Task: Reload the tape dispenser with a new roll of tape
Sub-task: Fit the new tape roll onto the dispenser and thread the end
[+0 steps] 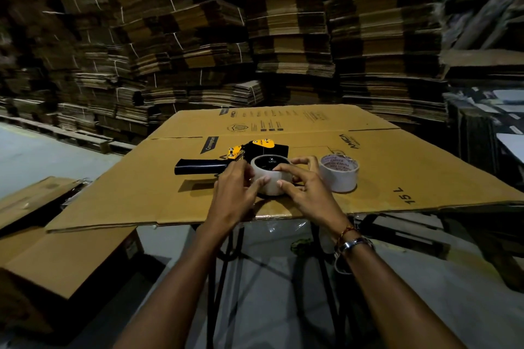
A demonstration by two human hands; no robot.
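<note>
Flanking dispenser-mounted roll (270, 176): both hands, spare roll (338, 173) beside.

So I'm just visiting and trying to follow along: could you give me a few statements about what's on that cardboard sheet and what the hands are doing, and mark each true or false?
1. Both hands are on the tape roll at the dispenser. True: the left hand and right hand grip the tape roll on the tape dispenser.
2. A second roll stands to the right, untouched. True.
3. The dispenser's handle points right. False: it points left.
4. Everything rests on a bare metal table. False: on a flattened cardboard sheet.
5. The right wrist is bare. False: it wears a watch.
</note>
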